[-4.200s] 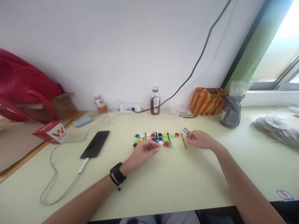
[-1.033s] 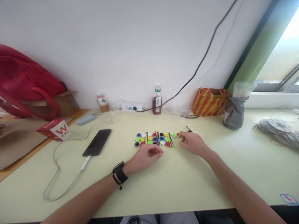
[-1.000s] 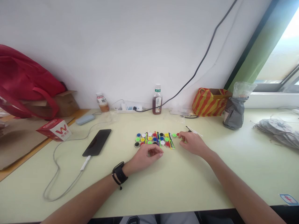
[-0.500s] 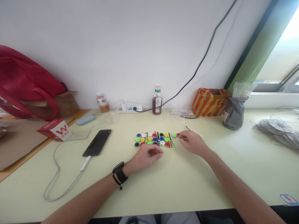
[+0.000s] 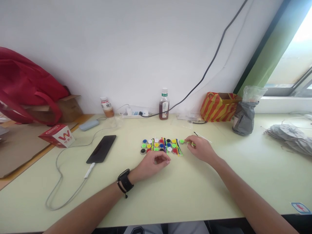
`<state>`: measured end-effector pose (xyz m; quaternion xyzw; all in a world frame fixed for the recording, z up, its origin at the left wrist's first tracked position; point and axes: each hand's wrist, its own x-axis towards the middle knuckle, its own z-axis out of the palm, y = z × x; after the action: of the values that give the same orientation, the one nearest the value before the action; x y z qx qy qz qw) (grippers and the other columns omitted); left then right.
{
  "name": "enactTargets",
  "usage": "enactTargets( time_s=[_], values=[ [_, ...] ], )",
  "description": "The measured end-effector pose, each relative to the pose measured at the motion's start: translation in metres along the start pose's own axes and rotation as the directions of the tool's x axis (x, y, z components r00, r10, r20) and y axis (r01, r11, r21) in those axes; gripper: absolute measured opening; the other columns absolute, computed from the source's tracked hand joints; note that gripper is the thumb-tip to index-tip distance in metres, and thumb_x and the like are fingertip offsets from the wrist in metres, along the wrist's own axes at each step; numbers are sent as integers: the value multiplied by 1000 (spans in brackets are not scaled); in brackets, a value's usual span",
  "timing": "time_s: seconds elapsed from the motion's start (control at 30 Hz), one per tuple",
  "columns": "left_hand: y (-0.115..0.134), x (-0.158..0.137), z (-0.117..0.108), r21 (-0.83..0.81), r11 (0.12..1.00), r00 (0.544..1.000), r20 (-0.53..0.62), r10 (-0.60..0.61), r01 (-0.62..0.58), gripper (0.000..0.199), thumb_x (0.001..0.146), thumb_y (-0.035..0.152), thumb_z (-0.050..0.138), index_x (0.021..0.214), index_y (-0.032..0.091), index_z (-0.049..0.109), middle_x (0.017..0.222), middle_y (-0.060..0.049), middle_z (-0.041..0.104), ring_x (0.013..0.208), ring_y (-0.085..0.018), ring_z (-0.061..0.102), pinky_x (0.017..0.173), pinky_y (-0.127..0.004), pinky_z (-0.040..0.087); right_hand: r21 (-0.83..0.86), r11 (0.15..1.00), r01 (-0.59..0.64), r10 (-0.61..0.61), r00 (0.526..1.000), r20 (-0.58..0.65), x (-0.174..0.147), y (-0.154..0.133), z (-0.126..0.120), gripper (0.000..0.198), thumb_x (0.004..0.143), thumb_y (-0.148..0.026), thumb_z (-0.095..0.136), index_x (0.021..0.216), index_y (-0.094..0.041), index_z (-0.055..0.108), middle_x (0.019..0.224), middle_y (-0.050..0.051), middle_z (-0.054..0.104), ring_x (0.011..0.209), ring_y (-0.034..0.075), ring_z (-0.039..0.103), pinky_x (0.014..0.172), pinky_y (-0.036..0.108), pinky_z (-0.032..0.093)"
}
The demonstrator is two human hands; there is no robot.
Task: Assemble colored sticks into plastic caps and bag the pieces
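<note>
Several small round plastic pieces in blue, green, yellow, white, red and black stand in close rows on the table. Thin coloured zip ties lie in bunches across the rows. My right hand, at the right end of the rows, pinches a thin bright green zip tie; its fingers partly hide the last pieces there. My left hand rests in front of the rows. Its fingers curl into a loop toward the thumb, with nothing visible in them, and cover part of the front row.
To the left lie a phone on a white cable and a red-and-white box. Along the wall stand two bottles, a power strip, a striped bag and a grey bag. A dark cable crosses the wall.
My right hand's fingertips have shifted slightly, and the green zip tie now shows higher between them. A red piece beside them is now mostly covered. My left hand stays still.
</note>
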<state>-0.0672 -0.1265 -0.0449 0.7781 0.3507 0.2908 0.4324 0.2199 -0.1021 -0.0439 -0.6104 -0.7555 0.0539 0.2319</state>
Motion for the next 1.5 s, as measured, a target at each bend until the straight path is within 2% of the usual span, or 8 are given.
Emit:
enactTargets(
  time_s=[0.37,0.57,0.73,0.87,1.03,1.2,1.4,1.5],
  values=[
    [1,0,0,7,1000,1000,1,-6,6,25,94,41,66,95,18,76,86,-6,75,76,-16,64,70,-27,51,-58,998,-4,6,999,36,0,0,-1,29,83,-14,55,103,-25,72,100,2,77,83,19,66,67,28,38],
    [1,0,0,10,1000,1000,-5,-5,5,26,94,41,67,93,17,76,86,-6,75,76,-17,64,71,-29,52,-25,999,-37,37,999,9,-1,-3,-7,15,83,-19,53,81,-23,67,86,3,75,73,18,62,63,27,37],
    [-1,-1,0,16,1000,1000,11,-11,11,23,94,39,67,94,18,76,86,-5,75,76,-16,64,71,-28,51,83,996,-39,37,999,22,-1,-6,-14,25,83,-22,48,57,-22,50,57,1,56,57,16,49,56,28,32],
    [-1,0,0,26,1000,1000,22,-10,9,22,94,39,67,95,18,76,88,-5,75,77,-16,64,72,-27,51,158,987,-3,-17,992,122,-3,-10,-24,23,75,-18,48,53,-21,43,54,-2,44,56,14,39,54,28,28],
    [0,-1,-1,66,998,999,47,-6,2,24,95,41,66,101,19,76,90,-5,75,80,-17,65,74,-28,52,369,926,76,-218,907,359,-9,-24,-30,18,74,-15,48,59,-21,54,57,-3,51,58,14,47,56,26,35],
    [4,-5,-3,146,985,987,142,75,-96,42,82,49,81,114,23,74,101,-6,73,93,-21,64,82,-30,52,556,827,79,-370,822,434,-20,-45,-18,26,77,-9,51,87,-22,72,84,1,73,77,18,64,68,26,47],
    [4,-6,-3,218,969,985,147,87,-118,47,82,53,80,117,22,72,102,-6,69,93,-22,62,82,-32,50,718,696,-32,-397,816,421,-20,-48,-21,24,94,-21,50,110,-21,67,87,2,65,79,17,64,74,28,50],
    [3,-6,-3,218,969,983,164,85,-120,43,84,51,78,116,23,71,105,-5,69,96,-22,62,85,-32,50,677,726,-117,-305,828,470,-18,-44,-29,23,98,-26,46,107,-21,66,88,3,63,78,17,60,72,28,47]
  ],
)
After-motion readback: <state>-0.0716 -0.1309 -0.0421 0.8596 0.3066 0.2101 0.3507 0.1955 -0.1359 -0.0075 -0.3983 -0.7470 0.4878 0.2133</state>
